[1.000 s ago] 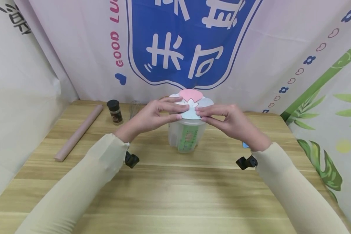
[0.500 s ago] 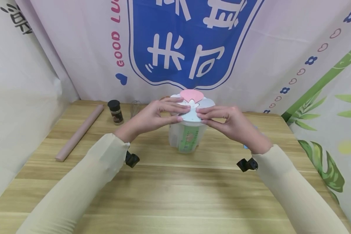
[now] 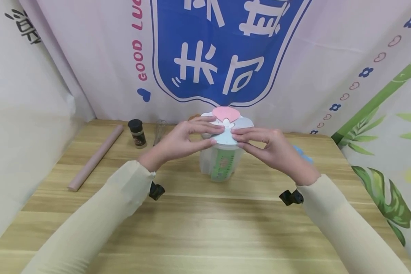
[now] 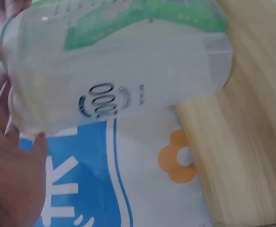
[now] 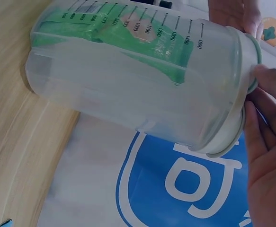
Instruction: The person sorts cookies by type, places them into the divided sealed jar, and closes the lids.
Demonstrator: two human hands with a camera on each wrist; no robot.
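Observation:
A tall translucent storage canister (image 3: 222,163) stands upright near the back of the table, with a green-printed packet (image 5: 142,45) visible inside. Its petal-shaped lid (image 3: 226,137) has one pink flap (image 3: 227,113) at the far side and pale blue flaps elsewhere. My left hand (image 3: 188,137) lies on the lid from the left, fingers extended over the top and thumb at the front rim. From the right, my right hand (image 3: 265,142) presses fingertips on the lid, its thumb also at the rim. Measuring marks (image 5: 175,30) run along the canister's wall.
A pinkish rolling pin (image 3: 96,158) lies at the left, beside a black-capped spice jar (image 3: 137,134). A wire whisk (image 3: 160,131) sits behind my left hand. Something blue (image 3: 303,154) shows behind my right wrist. A printed cloth (image 3: 106,76) hangs along the table's back edge.
Both hands stay on the lid with little movement. The whole view has shifted slightly, and more of the blue thing shows beside my right wrist.

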